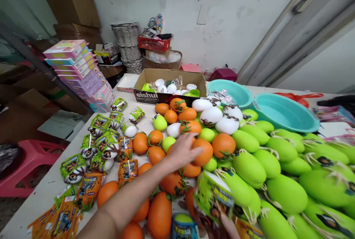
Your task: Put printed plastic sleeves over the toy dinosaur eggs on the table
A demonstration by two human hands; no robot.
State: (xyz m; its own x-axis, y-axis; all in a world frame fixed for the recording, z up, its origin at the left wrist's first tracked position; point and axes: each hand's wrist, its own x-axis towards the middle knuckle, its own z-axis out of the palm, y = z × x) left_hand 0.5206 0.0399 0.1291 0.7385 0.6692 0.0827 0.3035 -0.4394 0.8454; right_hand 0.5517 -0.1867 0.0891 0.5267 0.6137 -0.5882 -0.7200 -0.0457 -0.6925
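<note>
My left hand (184,152) reaches over the middle of the pile, fingers stretched and thumb apart, touching or just above the orange plastic eggs. Under its thumb side is a large orange egg (203,151). Low in the view, my right hand (229,228) grips a white egg in a green printed wrapper (213,196); the hand is partly cut off by the bottom edge. Around both hands lie more orange eggs (159,215), small lime eggs and white eggs (211,116). Large lime-green eggs (249,168) with pale string-like ties fill the right side.
Wrapped eggs (107,144) and flat orange wrappers (65,218) lie at the left. A cardboard box (169,74) of white and lime shell pieces stands behind the pile, beside two turquoise basins (285,111). Stacked colourful boxes (80,72) and a pink stool (30,165) are further left.
</note>
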